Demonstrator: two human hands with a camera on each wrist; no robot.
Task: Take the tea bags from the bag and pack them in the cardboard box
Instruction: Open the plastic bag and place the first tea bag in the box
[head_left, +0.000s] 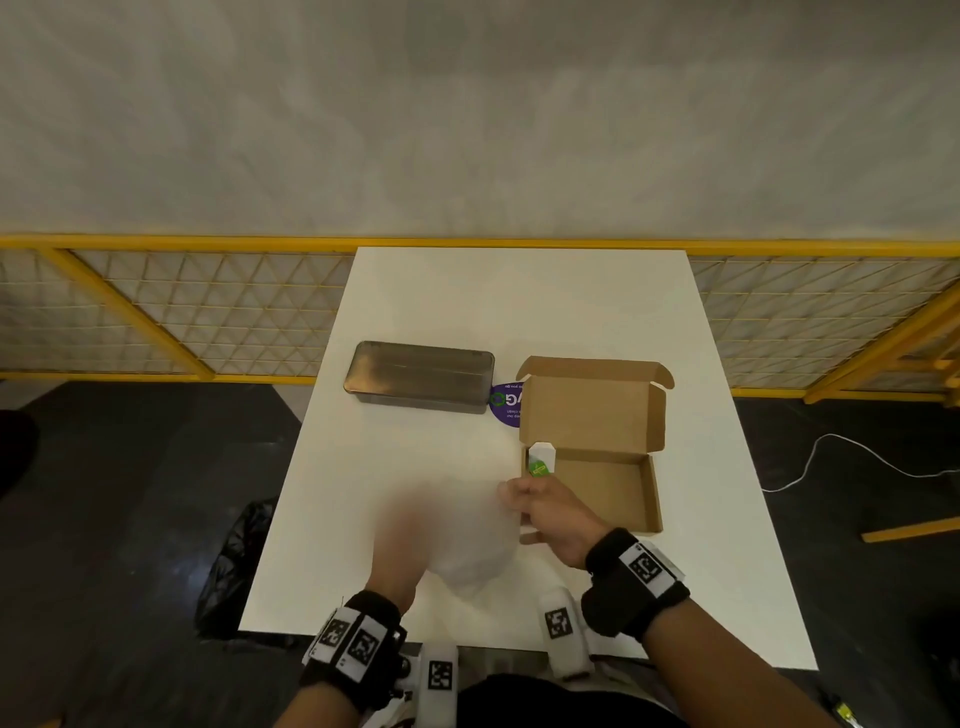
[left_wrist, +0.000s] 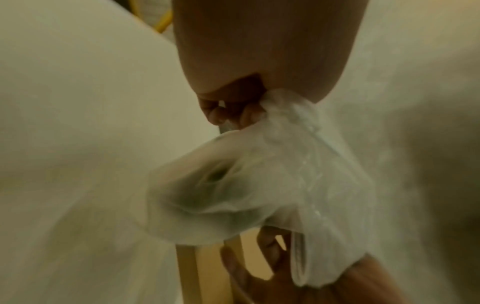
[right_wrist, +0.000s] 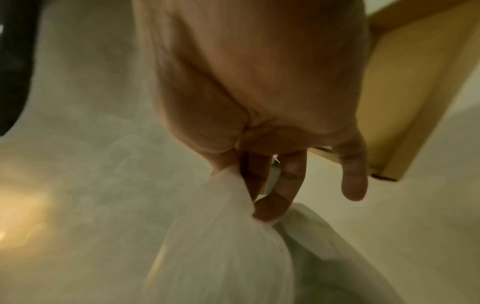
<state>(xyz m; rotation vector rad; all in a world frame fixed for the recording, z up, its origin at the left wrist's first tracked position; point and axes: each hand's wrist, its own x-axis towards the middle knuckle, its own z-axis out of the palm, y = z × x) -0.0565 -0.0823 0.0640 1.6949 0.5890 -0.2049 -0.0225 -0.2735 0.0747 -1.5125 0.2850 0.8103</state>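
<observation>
— What's on the bench (head_left: 447, 291)?
— A metal tin (head_left: 421, 375), and right of it the open box (head_left: 597, 447).
— The bag (left_wrist: 233, 195)?
— Blurred, near the box; left hand (head_left: 410, 535) fingers bunch its plastic.
— The right hand (head_left: 556, 512)?
— Its fingers pinch a tea bag (head_left: 541, 459) over the box's left corner.
</observation>
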